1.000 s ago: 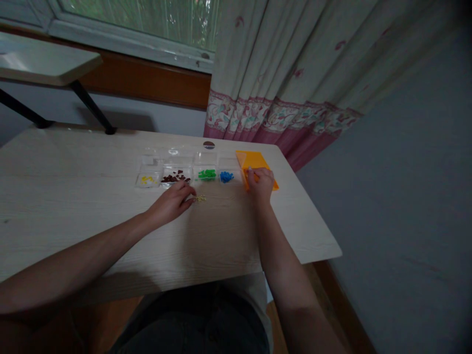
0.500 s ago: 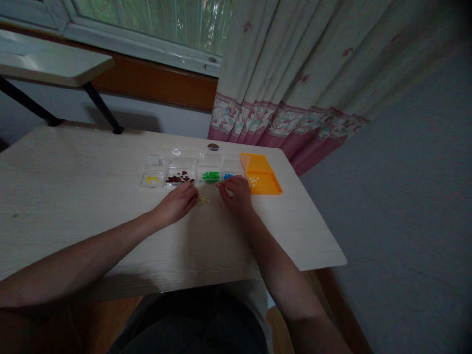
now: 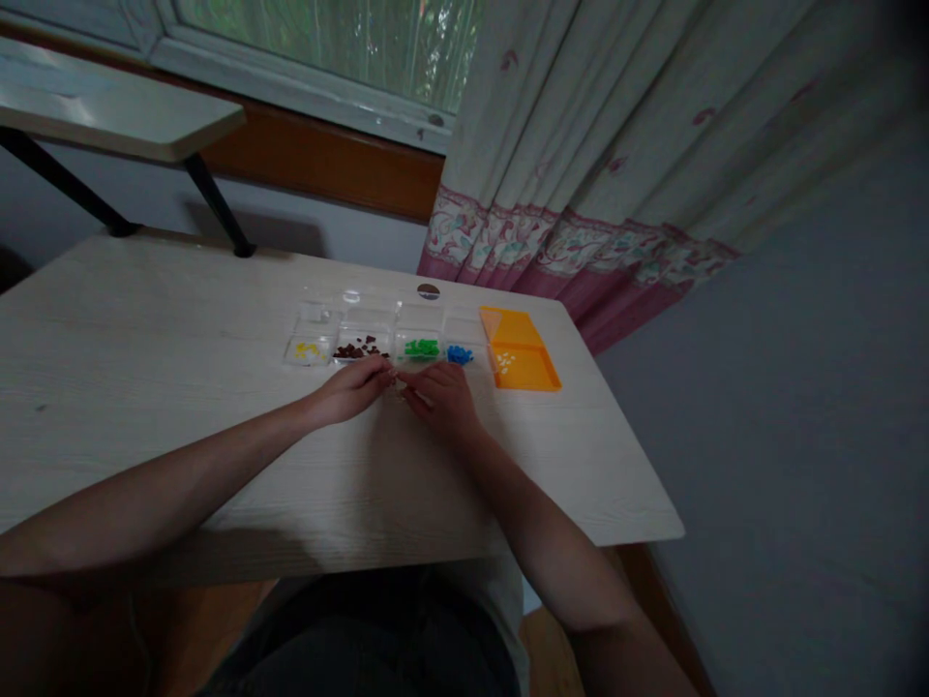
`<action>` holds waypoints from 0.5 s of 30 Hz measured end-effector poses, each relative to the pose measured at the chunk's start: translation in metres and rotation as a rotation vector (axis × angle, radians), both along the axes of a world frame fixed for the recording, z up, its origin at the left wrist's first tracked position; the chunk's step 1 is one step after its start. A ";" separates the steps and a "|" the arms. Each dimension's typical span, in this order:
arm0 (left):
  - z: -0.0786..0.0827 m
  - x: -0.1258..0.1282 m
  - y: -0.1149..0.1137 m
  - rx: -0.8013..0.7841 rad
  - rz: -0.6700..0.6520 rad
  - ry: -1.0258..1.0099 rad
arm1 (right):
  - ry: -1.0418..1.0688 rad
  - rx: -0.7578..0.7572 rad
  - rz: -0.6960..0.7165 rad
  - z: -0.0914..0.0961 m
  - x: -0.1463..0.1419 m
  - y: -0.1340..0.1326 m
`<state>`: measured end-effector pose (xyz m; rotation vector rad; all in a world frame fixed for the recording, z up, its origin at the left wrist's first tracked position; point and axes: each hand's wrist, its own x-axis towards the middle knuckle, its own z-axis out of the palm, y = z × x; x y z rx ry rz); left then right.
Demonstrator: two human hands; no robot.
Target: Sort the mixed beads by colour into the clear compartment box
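My left hand point(image 3: 355, 387) and my right hand point(image 3: 437, 397) meet on the wooden table point(image 3: 181, 407), fingertips close together over a small heap of pale beads that they now hide. Both hands have curled, pinching fingers; what they hold is too small to see. Just beyond them stands a row of clear boxes holding yellow beads point(image 3: 309, 350), brown beads point(image 3: 355, 349), green beads point(image 3: 422, 347) and blue beads point(image 3: 460, 355). To the right lies an orange tray point(image 3: 533, 373) with a few pale beads point(image 3: 505, 360) in it.
A dark round spot point(image 3: 428, 290) marks the table behind the boxes. A second table point(image 3: 108, 111) stands at the back left under the window. A patterned curtain point(image 3: 581, 194) hangs at the right, past the table's edge.
My right hand has left the orange tray and moved left to the pale beads by my left hand. My left hand has stayed about where it was. The view has drifted slightly.
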<state>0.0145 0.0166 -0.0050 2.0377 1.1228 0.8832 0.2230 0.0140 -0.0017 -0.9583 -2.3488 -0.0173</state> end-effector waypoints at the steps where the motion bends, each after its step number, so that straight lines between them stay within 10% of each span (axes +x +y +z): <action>1: 0.000 0.001 0.000 -0.015 0.007 -0.022 | 0.004 0.020 -0.013 0.000 -0.002 -0.002; 15: -0.006 0.005 0.001 0.012 0.076 -0.067 | 0.006 0.114 -0.084 0.000 -0.016 -0.012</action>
